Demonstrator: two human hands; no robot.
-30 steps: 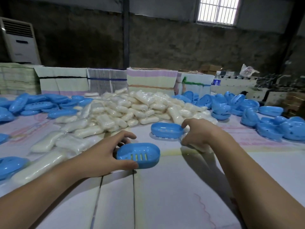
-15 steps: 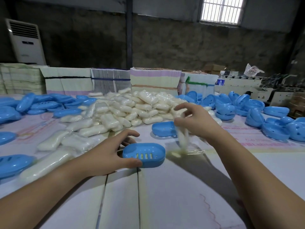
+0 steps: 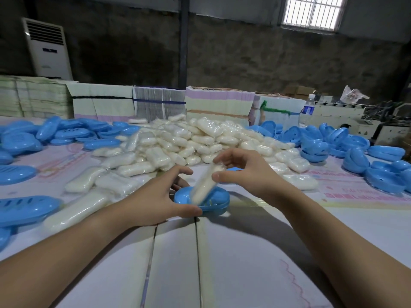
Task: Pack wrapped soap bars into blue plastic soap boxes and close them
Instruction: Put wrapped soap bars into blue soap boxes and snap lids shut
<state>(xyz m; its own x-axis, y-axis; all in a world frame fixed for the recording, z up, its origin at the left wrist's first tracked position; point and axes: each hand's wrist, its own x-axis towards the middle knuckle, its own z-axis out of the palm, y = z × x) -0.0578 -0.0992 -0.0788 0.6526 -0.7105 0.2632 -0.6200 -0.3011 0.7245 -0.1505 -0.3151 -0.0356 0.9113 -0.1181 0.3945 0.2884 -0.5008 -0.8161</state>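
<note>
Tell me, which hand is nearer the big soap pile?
Right. The right hand is raised just in front of the soap pile, pinching a soap bar. The left hand sits lower and nearer the person, holding the blue box.

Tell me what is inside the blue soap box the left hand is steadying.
The lower end of a wrapped soap bar, pinched by the right hand, dips into the blue soap box. The left hand and the bar hide most of its floor.

Soap bar [image 3: 203,186] motion-blurred; left hand [image 3: 153,202] hid box [image 3: 216,197] near rim; blue lids [image 3: 13,210] cut off at left edge.
</note>
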